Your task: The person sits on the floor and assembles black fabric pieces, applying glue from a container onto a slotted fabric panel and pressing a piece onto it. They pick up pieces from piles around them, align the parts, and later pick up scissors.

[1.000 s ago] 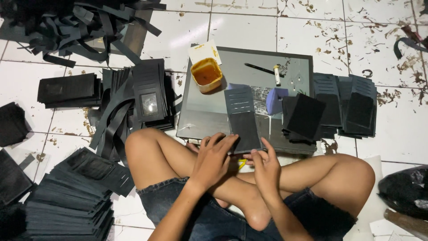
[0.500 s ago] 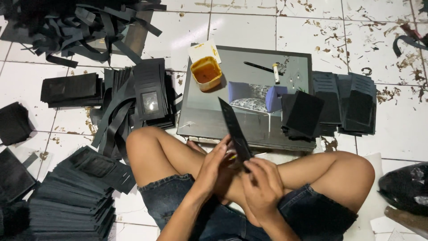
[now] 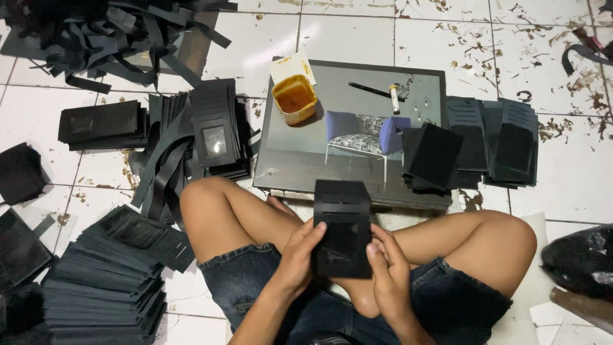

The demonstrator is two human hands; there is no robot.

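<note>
Right now both hands hold a black card sleeve (image 3: 342, 228) over the lap, flat side up so it is easy to see. Left hand (image 3: 298, 255) and right hand (image 3: 387, 271) fingers pinch its side edges. Glue tub (image 3: 294, 98) sits far on the board (image 3: 357, 166).

An orange glue tub (image 3: 294, 99) and pen (image 3: 369, 90) lie on a board (image 3: 332, 160).

Black card piece (image 3: 343, 228), orange glue tub (image 3: 294, 98), white floor tiles (image 3: 568, 185)
</note>
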